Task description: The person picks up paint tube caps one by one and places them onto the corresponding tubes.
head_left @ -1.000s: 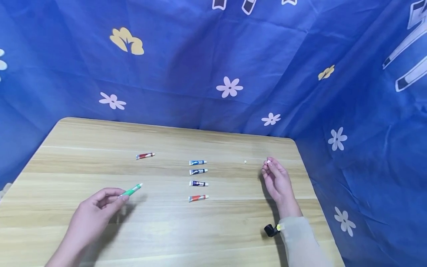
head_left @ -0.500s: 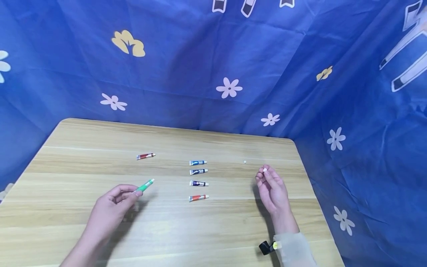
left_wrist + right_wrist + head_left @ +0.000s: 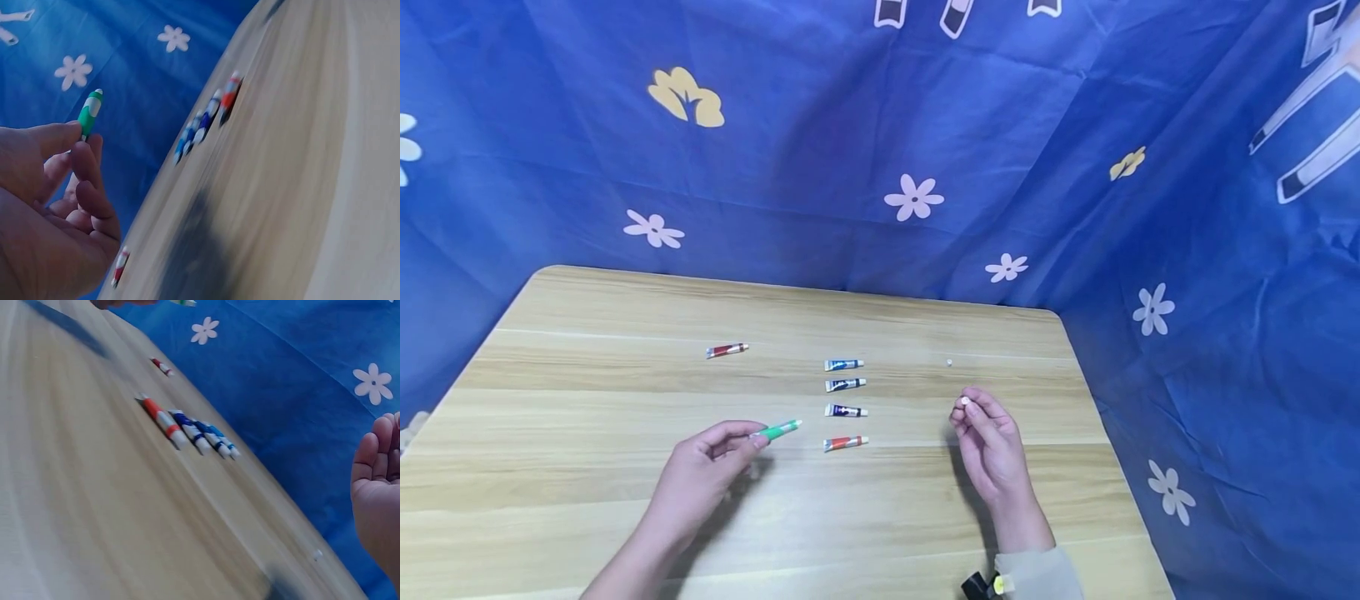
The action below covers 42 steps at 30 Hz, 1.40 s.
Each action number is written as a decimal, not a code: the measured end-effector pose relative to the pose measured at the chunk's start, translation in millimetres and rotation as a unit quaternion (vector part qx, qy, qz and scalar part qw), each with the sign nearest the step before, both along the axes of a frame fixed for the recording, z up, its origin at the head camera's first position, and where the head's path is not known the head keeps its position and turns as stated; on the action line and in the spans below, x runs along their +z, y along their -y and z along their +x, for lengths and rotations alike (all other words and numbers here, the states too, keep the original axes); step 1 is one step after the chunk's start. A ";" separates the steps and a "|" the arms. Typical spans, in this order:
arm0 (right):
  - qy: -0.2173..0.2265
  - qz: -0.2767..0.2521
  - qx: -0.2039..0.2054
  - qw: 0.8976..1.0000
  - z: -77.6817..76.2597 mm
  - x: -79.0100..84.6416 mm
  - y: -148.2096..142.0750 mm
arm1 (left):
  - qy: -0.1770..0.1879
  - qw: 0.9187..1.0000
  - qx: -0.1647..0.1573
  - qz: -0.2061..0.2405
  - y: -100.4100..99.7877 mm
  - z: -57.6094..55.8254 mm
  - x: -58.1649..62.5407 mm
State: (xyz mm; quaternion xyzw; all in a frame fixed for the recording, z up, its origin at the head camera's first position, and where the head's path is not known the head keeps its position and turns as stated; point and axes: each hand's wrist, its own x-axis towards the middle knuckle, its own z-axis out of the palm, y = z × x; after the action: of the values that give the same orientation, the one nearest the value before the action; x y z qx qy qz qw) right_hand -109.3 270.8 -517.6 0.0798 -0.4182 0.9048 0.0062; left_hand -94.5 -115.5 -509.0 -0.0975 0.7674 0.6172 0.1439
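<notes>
My left hand (image 3: 707, 475) pinches a green paint tube (image 3: 781, 430) between thumb and fingers, held above the table. Its narrow white tip points right and slightly away from me; in the left wrist view the tube (image 3: 91, 115) stands nearly upright over the thumb. On the right, my right hand (image 3: 992, 454), palm partly turned up, holds a small white cap (image 3: 966, 401) at the thumb and fingertips. Between the hands lie an orange-red tube (image 3: 846, 443), a dark violet tube (image 3: 846, 411), a dark blue tube (image 3: 846, 384) and a lighter blue tube (image 3: 844, 365), in a column.
A dark red tube (image 3: 727, 351) lies apart at the back left of the wooden table (image 3: 625, 308). Another small white cap (image 3: 949, 362) sits beyond my right hand. Blue patterned cloth (image 3: 820, 150) hangs behind and along the right side. A black wrist device (image 3: 977, 586) is by the right sleeve.
My left hand has moved right with the green tube, which now lies more level. The right hand has come left and nearer to me, still holding the small cap. The tubes on the table stay put.
</notes>
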 end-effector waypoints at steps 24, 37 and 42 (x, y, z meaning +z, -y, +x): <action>0.032 0.363 -0.013 0.931 23.6 -6.1 85.4 | 0.014 0.998 -0.040 0.053 -49.9 7.6 8.3; 0.006 0.392 -0.014 0.920 26.7 -5.2 92.2 | 0.008 0.996 -0.058 0.071 -59.1 9.4 5.4; -0.005 0.389 -0.016 0.921 27.5 -6.1 92.9 | 0.007 0.996 -0.063 0.070 -59.7 9.1 5.3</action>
State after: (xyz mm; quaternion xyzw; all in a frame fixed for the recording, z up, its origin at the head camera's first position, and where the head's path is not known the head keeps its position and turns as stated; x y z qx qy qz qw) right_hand -81.9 177.9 -523.8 0.0740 -0.7384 0.6703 -0.0090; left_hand -85.4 -55.8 -503.8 -0.0435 0.7260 0.6582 0.1945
